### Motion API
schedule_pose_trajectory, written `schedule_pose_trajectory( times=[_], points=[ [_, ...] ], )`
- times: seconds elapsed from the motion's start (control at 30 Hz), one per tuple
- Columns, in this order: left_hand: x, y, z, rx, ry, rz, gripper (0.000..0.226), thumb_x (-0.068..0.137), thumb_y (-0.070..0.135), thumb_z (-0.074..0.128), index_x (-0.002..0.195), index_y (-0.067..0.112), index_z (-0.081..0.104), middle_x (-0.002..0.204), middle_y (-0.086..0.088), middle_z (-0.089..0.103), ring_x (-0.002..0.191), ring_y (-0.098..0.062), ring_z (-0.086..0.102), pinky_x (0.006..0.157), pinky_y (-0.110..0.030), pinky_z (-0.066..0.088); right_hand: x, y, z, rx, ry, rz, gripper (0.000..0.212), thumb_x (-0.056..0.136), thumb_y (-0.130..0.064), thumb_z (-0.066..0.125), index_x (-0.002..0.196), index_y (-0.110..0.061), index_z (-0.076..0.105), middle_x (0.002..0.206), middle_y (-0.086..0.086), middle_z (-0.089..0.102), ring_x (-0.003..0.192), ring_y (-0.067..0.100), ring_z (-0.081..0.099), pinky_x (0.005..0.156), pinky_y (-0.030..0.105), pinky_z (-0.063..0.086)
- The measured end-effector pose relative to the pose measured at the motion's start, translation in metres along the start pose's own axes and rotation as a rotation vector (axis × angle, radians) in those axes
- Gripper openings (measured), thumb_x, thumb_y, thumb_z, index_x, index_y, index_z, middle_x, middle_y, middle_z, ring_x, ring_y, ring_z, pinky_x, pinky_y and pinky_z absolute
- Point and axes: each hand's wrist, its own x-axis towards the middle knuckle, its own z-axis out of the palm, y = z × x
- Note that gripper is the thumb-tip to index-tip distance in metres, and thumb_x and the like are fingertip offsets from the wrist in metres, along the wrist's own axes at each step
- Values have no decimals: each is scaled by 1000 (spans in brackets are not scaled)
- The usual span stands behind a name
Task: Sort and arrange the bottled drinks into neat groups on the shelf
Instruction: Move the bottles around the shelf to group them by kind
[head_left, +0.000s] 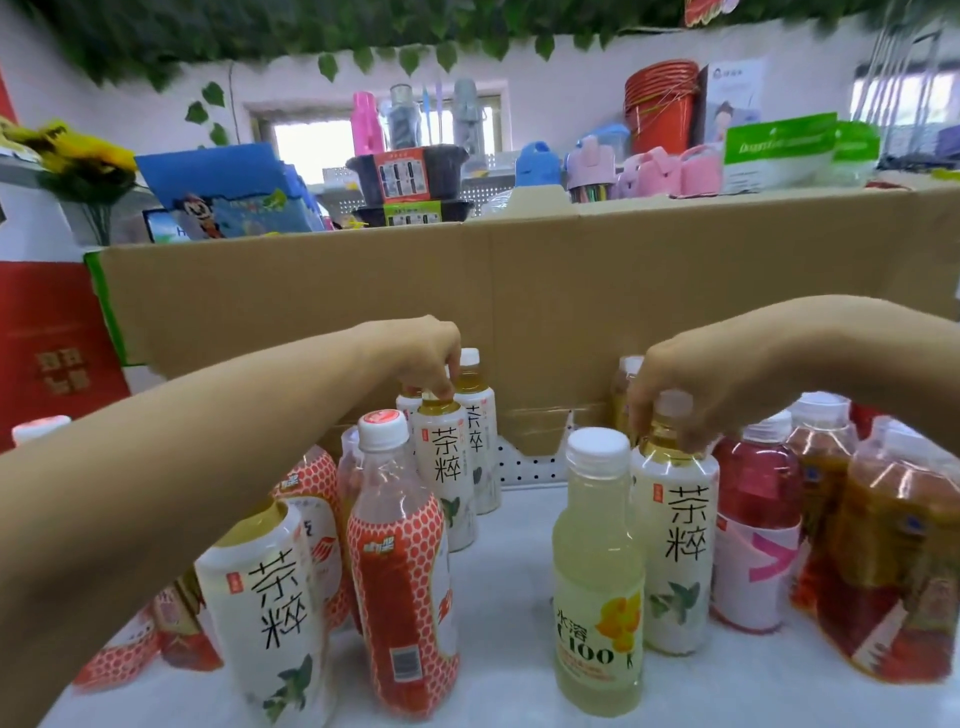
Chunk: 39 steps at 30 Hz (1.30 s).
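Bottled drinks stand on a white shelf (509, 571). My left hand (415, 353) grips the cap of a white-label tea bottle (445, 467) in a small row of the same bottles at the back centre. My right hand (691, 384) grips the neck of another white-label tea bottle (675, 545) at the right. A pale yellow C100 bottle (597, 571) stands just in front of it. An orange-patterned bottle (400, 571) and a further white-label tea bottle (270, 613) stand near the front left.
A tall cardboard wall (519, 291) closes off the back of the shelf. Red drink bottles (753, 519) and amber tea bottles (893, 561) crowd the right side. More orange-patterned bottles (311, 499) stand at the left. Bare shelf shows in the middle.
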Motion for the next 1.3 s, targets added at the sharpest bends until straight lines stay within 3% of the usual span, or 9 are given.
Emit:
schedule_pose_trajectory(
  times=[0.17,0.33,0.47,0.57,0.7,0.8,0.93,1.07,1.3],
  points=[
    [-5,-5,2,-38,-47,1,33,96,30,64,128,23,61,119,-1,65,97,-18,67,82,-31,54,27,-5,-5,72,75,-77,14,89,-20,70,98,-30,68,88,-2,74,68,6,71,64,24,56],
    [-30,-8,-2,-117,-36,25,45,99,38,58,142,30,50,143,4,48,125,-22,52,105,-41,43,72,-29,-14,143,152,-153,15,90,-17,68,102,-26,65,89,-2,73,71,10,73,57,24,54],
    [-67,-11,-10,-237,43,59,46,99,39,57,144,31,49,136,10,56,123,-15,55,99,-32,43,102,-44,-18,227,172,-198,16,91,-18,68,103,-27,66,98,2,74,80,14,74,79,34,59],
    [-110,-11,-21,-296,180,79,40,99,39,56,138,32,54,129,13,60,117,-9,57,94,-25,41,109,-52,-21,287,137,-194,23,93,-13,66,113,-24,64,111,4,70,89,15,73,80,31,59],
    [-180,-18,-20,-361,336,73,41,93,46,56,133,38,55,125,17,61,112,1,57,92,-18,43,84,-54,-24,190,234,-196,47,96,-33,62,140,-37,46,130,-16,44,118,9,48,105,35,41],
    [-223,-24,-2,-363,367,11,52,85,57,52,134,40,53,129,21,57,115,1,54,95,-22,44,50,-71,-24,400,455,-351,48,90,-51,55,136,-40,49,132,-16,52,119,7,54,101,33,43],
    [-244,-29,23,-297,325,-135,73,73,69,45,140,39,48,118,18,50,106,-7,55,81,-25,45,19,-114,-19,493,343,-548,56,83,-61,50,133,-37,56,123,-17,62,108,0,60,90,27,49],
    [-238,-38,43,-374,302,-211,57,87,57,58,140,38,47,111,13,58,91,-6,59,70,-25,49,32,-146,-5,328,329,-541,40,93,-47,59,131,-35,55,102,-27,49,88,-10,50,72,15,39],
    [-231,-38,55,-358,436,-137,34,92,41,65,125,36,58,103,7,67,85,-3,62,77,-36,55,16,-124,7,385,478,-499,16,84,-31,75,98,-29,67,87,-14,59,70,4,63,60,24,50]
  ],
)
